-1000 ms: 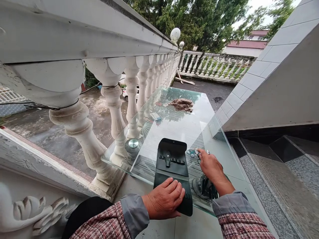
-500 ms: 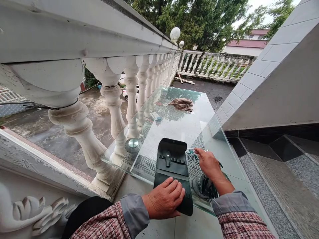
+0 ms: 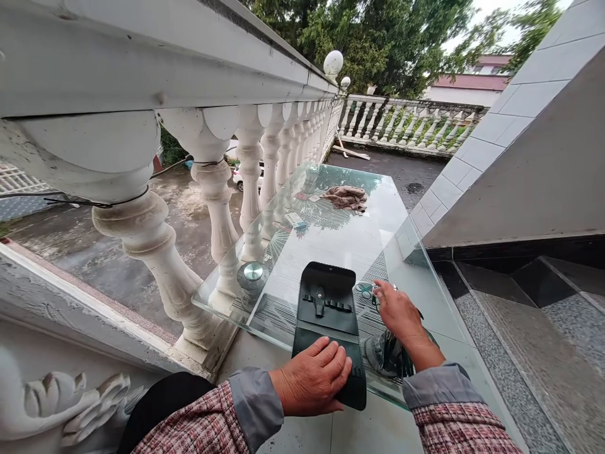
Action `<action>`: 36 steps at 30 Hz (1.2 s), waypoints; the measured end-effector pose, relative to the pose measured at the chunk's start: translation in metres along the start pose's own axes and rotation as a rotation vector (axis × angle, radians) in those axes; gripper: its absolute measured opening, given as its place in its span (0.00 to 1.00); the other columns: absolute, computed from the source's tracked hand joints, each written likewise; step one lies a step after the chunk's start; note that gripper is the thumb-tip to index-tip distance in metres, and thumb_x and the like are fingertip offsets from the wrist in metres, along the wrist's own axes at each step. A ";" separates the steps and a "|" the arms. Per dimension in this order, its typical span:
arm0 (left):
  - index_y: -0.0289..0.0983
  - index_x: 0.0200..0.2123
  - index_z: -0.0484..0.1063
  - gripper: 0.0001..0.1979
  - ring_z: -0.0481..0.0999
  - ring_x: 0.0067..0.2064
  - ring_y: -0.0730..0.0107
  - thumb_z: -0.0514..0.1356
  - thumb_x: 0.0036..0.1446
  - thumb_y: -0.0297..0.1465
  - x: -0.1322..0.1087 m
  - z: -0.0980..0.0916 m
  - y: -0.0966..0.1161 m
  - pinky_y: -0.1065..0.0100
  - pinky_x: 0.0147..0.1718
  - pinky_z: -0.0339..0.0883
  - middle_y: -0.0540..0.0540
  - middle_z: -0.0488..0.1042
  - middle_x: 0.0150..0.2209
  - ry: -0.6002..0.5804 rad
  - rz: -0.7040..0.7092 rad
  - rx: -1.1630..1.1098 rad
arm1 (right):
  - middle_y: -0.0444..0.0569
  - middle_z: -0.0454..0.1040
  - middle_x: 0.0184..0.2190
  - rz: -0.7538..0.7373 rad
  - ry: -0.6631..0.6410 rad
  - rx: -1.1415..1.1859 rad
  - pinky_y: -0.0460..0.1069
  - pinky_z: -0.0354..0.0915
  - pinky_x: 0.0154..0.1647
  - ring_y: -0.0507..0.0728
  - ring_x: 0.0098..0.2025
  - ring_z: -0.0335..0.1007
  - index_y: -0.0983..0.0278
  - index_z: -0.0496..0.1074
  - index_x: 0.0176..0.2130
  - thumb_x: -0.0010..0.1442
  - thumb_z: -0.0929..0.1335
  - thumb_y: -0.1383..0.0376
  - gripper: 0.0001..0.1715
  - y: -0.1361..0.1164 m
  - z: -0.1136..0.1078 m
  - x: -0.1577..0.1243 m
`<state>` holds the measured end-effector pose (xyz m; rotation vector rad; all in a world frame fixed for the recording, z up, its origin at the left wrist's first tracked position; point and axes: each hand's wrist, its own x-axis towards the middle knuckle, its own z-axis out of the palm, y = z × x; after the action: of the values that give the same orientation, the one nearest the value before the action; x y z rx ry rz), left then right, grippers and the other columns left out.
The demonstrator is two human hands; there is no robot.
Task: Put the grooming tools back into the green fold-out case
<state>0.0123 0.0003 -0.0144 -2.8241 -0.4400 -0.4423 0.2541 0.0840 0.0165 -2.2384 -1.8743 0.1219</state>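
Observation:
A black folding tool case (image 3: 326,296) lies unfolded, with a strap and a row of small loops in its upper half. My left hand (image 3: 314,375) rests on the lower flap, fingers laid out flat across it. To the right of the case, my right hand (image 3: 399,315) is low over the table, its index finger reaching forward. Close to that fingertip is a small pair of green-handled scissors (image 3: 363,290); whether the finger touches them I cannot tell. Other dark and shiny pieces beside and under this hand are partly hidden.
The glass table (image 3: 340,239) bears a brown cloth (image 3: 347,198) and a small box (image 3: 295,221) farther off. A round, silver-topped object (image 3: 253,274) stands at the left. White balusters (image 3: 220,208) line the left side; stone steps (image 3: 534,328) descend at the right.
My right hand has shifted slightly right, its index finger drawing back and showing more of the scissors. My left hand and the case stay in place.

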 end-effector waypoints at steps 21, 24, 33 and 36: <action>0.23 0.55 0.58 0.31 0.62 0.56 0.49 0.48 0.61 0.45 0.000 0.001 0.001 0.50 0.57 0.53 0.31 0.63 0.54 -0.002 0.001 0.008 | 0.51 0.75 0.36 0.013 0.020 0.006 0.48 0.58 0.38 0.57 0.42 0.68 0.61 0.68 0.49 0.63 0.56 0.64 0.20 0.001 -0.002 -0.005; 0.23 0.55 0.59 0.30 0.62 0.56 0.50 0.49 0.61 0.44 0.000 0.000 0.001 0.50 0.57 0.53 0.30 0.63 0.54 -0.006 0.002 0.008 | 0.53 0.74 0.36 0.007 0.027 -0.020 0.49 0.58 0.38 0.58 0.41 0.69 0.61 0.68 0.50 0.63 0.56 0.63 0.20 0.000 0.001 -0.005; 0.22 0.54 0.59 0.30 0.63 0.55 0.49 0.46 0.62 0.44 0.002 0.002 0.001 0.50 0.56 0.54 0.31 0.63 0.53 0.026 0.012 0.020 | 0.52 0.73 0.42 -0.178 0.083 -0.012 0.49 0.58 0.46 0.58 0.45 0.64 0.65 0.64 0.54 0.63 0.56 0.66 0.21 -0.009 0.009 -0.003; 0.22 0.54 0.59 0.30 0.63 0.55 0.50 0.47 0.62 0.45 0.002 0.001 0.001 0.50 0.56 0.54 0.32 0.63 0.53 0.025 0.013 0.020 | 0.53 0.73 0.43 -0.273 0.073 -0.002 0.50 0.58 0.47 0.59 0.48 0.64 0.65 0.66 0.52 0.62 0.57 0.67 0.20 -0.012 0.016 -0.004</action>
<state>0.0144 0.0000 -0.0150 -2.7975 -0.4192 -0.4670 0.2384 0.0839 0.0035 -1.9358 -2.1157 -0.0071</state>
